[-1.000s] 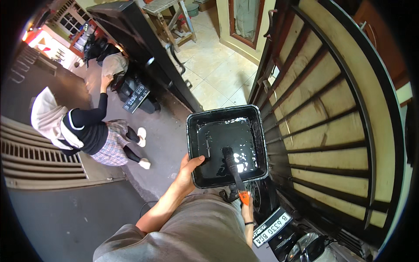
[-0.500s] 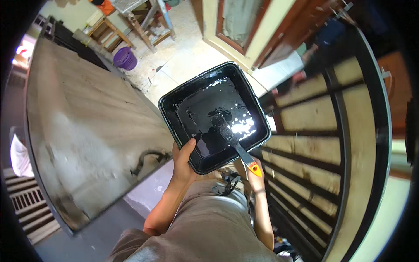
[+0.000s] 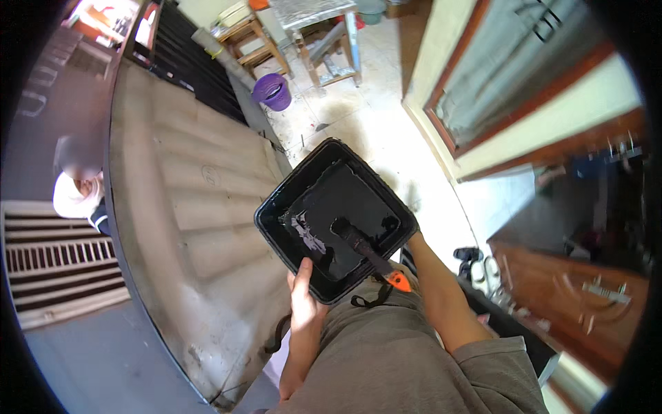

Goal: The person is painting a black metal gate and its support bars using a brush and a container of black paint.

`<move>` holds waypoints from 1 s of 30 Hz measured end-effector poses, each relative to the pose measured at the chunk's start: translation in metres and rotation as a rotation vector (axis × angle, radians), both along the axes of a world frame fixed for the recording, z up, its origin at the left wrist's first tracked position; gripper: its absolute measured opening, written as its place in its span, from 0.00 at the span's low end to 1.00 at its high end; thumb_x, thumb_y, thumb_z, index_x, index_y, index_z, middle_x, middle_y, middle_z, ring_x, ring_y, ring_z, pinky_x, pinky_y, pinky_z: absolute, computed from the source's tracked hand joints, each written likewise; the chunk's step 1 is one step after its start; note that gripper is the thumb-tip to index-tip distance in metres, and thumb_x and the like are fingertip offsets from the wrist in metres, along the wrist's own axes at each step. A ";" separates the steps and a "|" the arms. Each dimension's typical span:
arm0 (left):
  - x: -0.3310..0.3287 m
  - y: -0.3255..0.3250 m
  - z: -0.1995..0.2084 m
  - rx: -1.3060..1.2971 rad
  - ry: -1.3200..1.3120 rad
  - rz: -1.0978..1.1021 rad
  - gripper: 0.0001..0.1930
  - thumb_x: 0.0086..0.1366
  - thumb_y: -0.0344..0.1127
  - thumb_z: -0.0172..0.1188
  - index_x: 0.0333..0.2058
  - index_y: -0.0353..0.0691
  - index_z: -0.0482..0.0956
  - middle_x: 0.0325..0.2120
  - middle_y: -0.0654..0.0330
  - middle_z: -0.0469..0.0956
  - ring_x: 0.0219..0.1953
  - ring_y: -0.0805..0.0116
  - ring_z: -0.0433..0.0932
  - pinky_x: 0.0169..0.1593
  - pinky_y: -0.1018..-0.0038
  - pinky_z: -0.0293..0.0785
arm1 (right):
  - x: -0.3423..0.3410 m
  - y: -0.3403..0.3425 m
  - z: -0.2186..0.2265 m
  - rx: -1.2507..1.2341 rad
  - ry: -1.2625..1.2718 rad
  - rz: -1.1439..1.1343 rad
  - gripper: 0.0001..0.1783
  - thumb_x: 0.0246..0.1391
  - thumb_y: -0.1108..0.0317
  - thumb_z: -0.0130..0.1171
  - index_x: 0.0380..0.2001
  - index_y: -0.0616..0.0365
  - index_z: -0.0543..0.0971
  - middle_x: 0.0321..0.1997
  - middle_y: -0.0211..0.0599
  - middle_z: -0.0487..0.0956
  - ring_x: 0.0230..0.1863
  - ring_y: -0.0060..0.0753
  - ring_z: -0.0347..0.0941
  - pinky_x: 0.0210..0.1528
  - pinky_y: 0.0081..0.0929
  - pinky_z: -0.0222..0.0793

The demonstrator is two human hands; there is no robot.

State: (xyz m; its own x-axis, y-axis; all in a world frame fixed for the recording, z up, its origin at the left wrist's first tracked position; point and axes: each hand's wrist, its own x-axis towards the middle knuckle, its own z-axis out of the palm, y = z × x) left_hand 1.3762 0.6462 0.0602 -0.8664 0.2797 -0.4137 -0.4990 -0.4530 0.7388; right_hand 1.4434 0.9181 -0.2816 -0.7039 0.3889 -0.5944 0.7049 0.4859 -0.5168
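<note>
Black tray (image 3: 300, 186) is held before you with a brush (image 3: 367, 250) inside, your left hand (image 3: 308, 298) closing its fingers on the near-left edge, your right hand hidden behind the right corner, its grip unclear.

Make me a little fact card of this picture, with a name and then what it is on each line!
Left hand: holding the black tub, thumb over its rim
Right hand: hidden behind the tub; the right arm reaches its right side
In the tub: shiny black liquid
Brush: dark end in the tub, orange handle tip past the rim
On the floor ahead: purple bucket, wooden table
To the right: some shoes
To the left: tan panel, another person beyond it
</note>
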 end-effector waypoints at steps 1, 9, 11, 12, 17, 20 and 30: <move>-0.013 0.009 -0.005 0.019 0.039 -0.018 0.27 0.77 0.44 0.54 0.68 0.37 0.66 0.60 0.55 0.76 0.61 0.57 0.76 0.66 0.59 0.71 | -0.006 0.028 -0.011 0.059 -0.049 0.046 0.33 0.66 0.45 0.56 0.55 0.68 0.76 0.58 0.66 0.75 0.59 0.65 0.77 0.61 0.50 0.75; -0.168 0.070 -0.049 0.008 0.113 0.108 0.33 0.75 0.47 0.58 0.71 0.38 0.61 0.67 0.53 0.70 0.67 0.54 0.71 0.71 0.55 0.66 | -0.053 0.172 -0.021 0.223 -0.233 -0.003 0.36 0.63 0.38 0.57 0.50 0.67 0.83 0.53 0.64 0.82 0.58 0.63 0.77 0.62 0.48 0.73; -0.218 0.098 -0.053 -0.003 0.070 0.098 0.34 0.75 0.47 0.58 0.72 0.38 0.60 0.68 0.53 0.69 0.67 0.54 0.70 0.71 0.56 0.65 | -0.043 0.198 -0.014 0.244 -0.235 -0.110 0.37 0.64 0.37 0.54 0.49 0.66 0.84 0.50 0.62 0.84 0.57 0.62 0.78 0.62 0.48 0.73; -0.252 0.120 -0.058 0.054 0.085 0.084 0.34 0.74 0.45 0.60 0.71 0.37 0.61 0.67 0.53 0.70 0.66 0.54 0.71 0.70 0.57 0.66 | -0.026 0.223 -0.027 0.325 -0.297 -0.132 0.38 0.63 0.35 0.54 0.48 0.65 0.84 0.52 0.63 0.83 0.58 0.63 0.77 0.63 0.49 0.72; -0.403 0.200 -0.071 0.025 0.122 -0.056 0.35 0.75 0.45 0.59 0.72 0.37 0.59 0.67 0.54 0.69 0.67 0.55 0.70 0.72 0.58 0.64 | -0.016 0.246 -0.021 0.249 -0.286 -0.351 0.37 0.64 0.35 0.53 0.43 0.64 0.86 0.47 0.61 0.84 0.54 0.62 0.80 0.59 0.50 0.73; -0.506 0.259 -0.085 0.044 0.195 -0.149 0.35 0.74 0.45 0.60 0.72 0.37 0.59 0.67 0.54 0.69 0.67 0.54 0.70 0.72 0.58 0.64 | -0.019 0.254 -0.043 0.103 -0.515 -0.264 0.42 0.67 0.34 0.43 0.46 0.69 0.85 0.50 0.65 0.83 0.57 0.66 0.78 0.63 0.54 0.70; -0.792 0.455 -0.156 0.104 0.199 -0.219 0.31 0.75 0.41 0.61 0.71 0.39 0.62 0.65 0.55 0.72 0.65 0.58 0.74 0.69 0.59 0.70 | -0.152 0.353 -0.006 0.199 -0.391 -0.528 0.32 0.65 0.39 0.55 0.45 0.61 0.86 0.48 0.59 0.85 0.55 0.63 0.80 0.59 0.51 0.74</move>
